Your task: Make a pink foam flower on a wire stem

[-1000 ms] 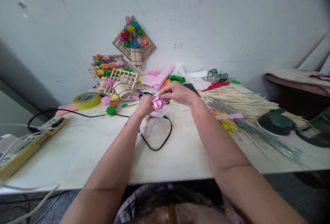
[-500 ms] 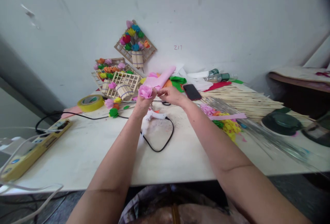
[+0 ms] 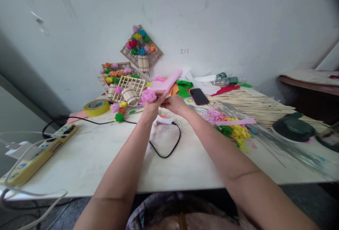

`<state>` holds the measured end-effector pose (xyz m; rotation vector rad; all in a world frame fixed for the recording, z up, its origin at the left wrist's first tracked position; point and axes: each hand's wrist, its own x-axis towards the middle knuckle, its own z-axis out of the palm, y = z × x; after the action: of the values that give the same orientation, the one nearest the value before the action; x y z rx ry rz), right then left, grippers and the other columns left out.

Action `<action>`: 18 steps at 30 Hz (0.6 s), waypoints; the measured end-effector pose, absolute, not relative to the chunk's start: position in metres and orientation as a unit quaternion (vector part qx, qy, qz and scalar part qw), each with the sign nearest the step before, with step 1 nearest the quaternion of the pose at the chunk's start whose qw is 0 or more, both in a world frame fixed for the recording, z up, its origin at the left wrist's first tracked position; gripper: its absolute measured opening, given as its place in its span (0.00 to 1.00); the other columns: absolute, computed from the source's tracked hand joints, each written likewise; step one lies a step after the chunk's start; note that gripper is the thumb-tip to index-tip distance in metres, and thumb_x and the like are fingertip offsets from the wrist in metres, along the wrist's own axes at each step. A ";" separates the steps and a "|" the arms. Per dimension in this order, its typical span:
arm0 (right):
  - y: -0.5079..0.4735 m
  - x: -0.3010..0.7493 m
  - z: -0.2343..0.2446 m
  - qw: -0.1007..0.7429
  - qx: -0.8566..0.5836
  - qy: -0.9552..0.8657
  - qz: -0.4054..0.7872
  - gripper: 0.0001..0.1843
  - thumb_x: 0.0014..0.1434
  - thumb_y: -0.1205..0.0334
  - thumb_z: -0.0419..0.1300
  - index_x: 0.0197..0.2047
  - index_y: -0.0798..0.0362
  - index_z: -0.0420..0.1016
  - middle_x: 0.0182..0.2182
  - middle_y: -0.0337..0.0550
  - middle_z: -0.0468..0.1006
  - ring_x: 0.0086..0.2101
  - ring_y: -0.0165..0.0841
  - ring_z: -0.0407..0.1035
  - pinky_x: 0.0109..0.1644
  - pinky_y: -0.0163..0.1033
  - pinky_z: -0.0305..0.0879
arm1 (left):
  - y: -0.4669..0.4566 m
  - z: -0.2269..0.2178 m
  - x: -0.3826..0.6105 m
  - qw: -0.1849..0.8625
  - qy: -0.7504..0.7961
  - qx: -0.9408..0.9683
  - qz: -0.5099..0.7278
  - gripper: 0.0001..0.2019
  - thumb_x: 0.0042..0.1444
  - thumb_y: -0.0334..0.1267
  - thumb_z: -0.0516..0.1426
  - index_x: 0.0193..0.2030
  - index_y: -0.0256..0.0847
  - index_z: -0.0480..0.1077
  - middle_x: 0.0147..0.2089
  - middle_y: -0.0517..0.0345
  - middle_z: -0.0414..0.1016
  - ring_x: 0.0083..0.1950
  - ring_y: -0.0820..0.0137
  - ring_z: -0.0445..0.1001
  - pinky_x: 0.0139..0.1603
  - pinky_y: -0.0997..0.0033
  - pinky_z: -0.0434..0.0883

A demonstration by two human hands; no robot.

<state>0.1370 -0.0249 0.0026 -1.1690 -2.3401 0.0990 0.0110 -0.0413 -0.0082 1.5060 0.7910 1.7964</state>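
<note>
A pink paper flower [image 3: 148, 95] is in my left hand [image 3: 153, 107], its petals facing up and left beside the thumb. My right hand [image 3: 174, 103] meets the left just right of the flower, fingers bent and pinched together. What lies between the right fingertips is hidden. Below both hands, on the white table, rests a white glue gun [image 3: 162, 120] with a black cord. Rolled pink crepe paper [image 3: 168, 82] lies behind the hands. Left of them are several finished paper flowers, among them a green one [image 3: 119, 117] and a pink one [image 3: 114, 108].
Lattice panels with flowers [image 3: 141, 50] stand against the wall. Yellow tape [image 3: 96, 107] and a power strip [image 3: 39, 156] are at left. A phone [image 3: 199, 96], paper scraps [image 3: 233, 131], bamboo sticks [image 3: 254, 104], wires [image 3: 280, 145] and a dark green round object [image 3: 293, 128] lie right.
Both hands stay together at the flower. My right hand has come closer to the left, its fingers now partly behind it. The view has shifted slightly.
</note>
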 end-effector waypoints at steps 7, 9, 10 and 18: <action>-0.027 0.138 0.001 0.246 -0.438 -0.862 -0.065 0.16 0.61 0.59 0.52 0.40 0.53 0.81 0.37 0.52 0.80 0.41 0.43 0.73 0.41 0.41 0.62 | -0.039 -0.015 0.005 0.341 0.254 0.592 0.684 0.18 0.36 0.38 0.67 0.38 0.40 0.74 0.39 0.54 0.77 0.43 0.66 0.74 0.46 0.64 0.70; -0.026 0.138 -0.001 0.240 -0.442 -0.861 -0.076 0.16 0.60 0.63 0.51 0.40 0.54 0.80 0.38 0.53 0.80 0.42 0.43 0.73 0.40 0.41 0.62 | -0.040 -0.015 0.006 0.337 0.251 0.608 0.674 0.20 0.35 0.36 0.68 0.39 0.40 0.73 0.40 0.54 0.76 0.44 0.66 0.74 0.46 0.65 0.71; -0.026 0.138 -0.001 0.236 -0.443 -0.861 -0.078 0.15 0.60 0.65 0.51 0.40 0.55 0.80 0.38 0.53 0.80 0.42 0.42 0.73 0.40 0.40 0.62 | -0.041 -0.015 0.006 0.337 0.246 0.614 0.670 0.21 0.36 0.35 0.68 0.40 0.40 0.72 0.40 0.54 0.76 0.44 0.66 0.74 0.45 0.65 0.71; -0.022 0.140 -0.004 0.240 -0.450 -0.854 -0.099 0.17 0.61 0.64 0.48 0.43 0.57 0.77 0.36 0.53 0.80 0.39 0.41 0.73 0.37 0.39 0.59 | -0.045 -0.011 0.006 0.299 0.253 0.631 0.669 0.15 0.38 0.38 0.67 0.34 0.39 0.73 0.35 0.57 0.75 0.40 0.68 0.74 0.43 0.67 0.71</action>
<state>0.1405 -0.0221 -0.0045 -1.2306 -2.3380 -0.2700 0.0057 -0.0450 -0.0109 1.6765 0.6709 1.7772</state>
